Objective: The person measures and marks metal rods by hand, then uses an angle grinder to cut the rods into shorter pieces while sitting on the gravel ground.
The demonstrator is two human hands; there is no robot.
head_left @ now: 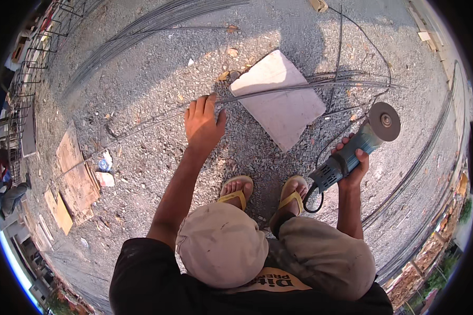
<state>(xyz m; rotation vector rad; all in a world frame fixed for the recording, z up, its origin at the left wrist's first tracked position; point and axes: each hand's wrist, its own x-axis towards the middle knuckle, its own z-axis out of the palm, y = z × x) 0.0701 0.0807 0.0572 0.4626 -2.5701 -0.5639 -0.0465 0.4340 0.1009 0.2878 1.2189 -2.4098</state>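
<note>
Knees (278,252) in dusty beige trousers fill the lower view as I squat, feet in yellow-strapped sandals (265,191) planted on loose gravel (142,68).

Item held: my right hand (353,164) is clenched around the body of a blue-grey angle grinder (352,155), its disc (384,121) raised clear of the ground, up and to the right of the fingers. Its black cable (311,202) loops down beside my right foot.

My left hand (202,123) lies flat, fingers spread and released, pressing on a thin steel bar (278,92). That bar runs from under my fingertips rightward across a pale square slab (281,97), joining several more bars lying over the slab's far corner.

Surroundings: further rod bundles (142,29) curve along the top left, and more (425,157) along the right edge. Cardboard scraps (76,176) and litter lie to my left, well apart from the hand. A steel cage frame (31,68) stands at the far left border.

Clearance: open gravel between slab and sandals; the grinder hangs over bare ground, near the slab's right corner but apart from it.
</note>
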